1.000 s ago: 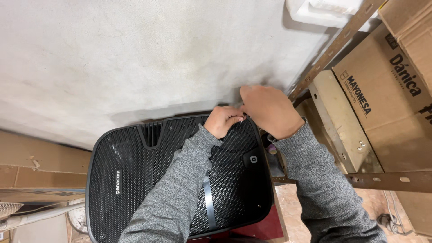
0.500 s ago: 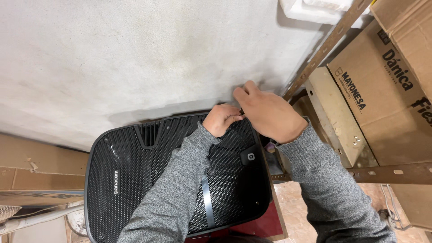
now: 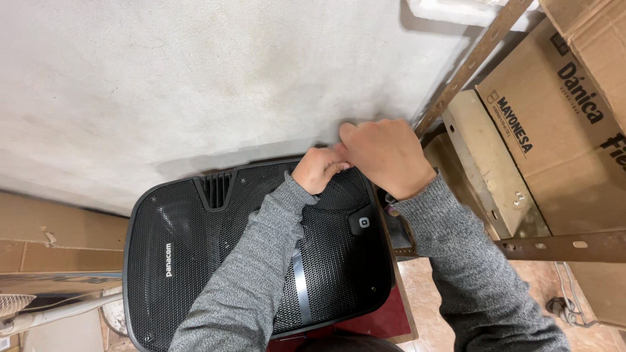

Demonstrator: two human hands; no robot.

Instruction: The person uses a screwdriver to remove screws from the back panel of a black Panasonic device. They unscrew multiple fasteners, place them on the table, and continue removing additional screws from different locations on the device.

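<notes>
Looking down on a black speaker with a mesh grille, standing against a pale rough wall. Starting at the left: brown cardboard leaning just beside the speaker's left edge, a pale pipe or pole low in that corner. Moving across the grille, a small square button near its right edge, a grey stripe running down the middle. Reaching along the grille, the left hand in a grey sleeve, curled into a loose fist at the speaker's top edge, fingertips pinching something small that cannot be made out (hidden between the two hands). Pressing in from the right, the right hand, fingers folded and closed over the same spot, touching the left hand, right where the top edge meets the wall. Both grips drawn together rather than spread; contents not showing. Further right, a rusty slotted metal shelf upright and cardboard boxes stacked on the rack.

Risks, judging from here: fingers crowded between speaker and wall, so possibly scraping knuckles on the rough plaster; the small part slipping behind the speaker; the speaker tipping off its footing under a hard pull.
</notes>
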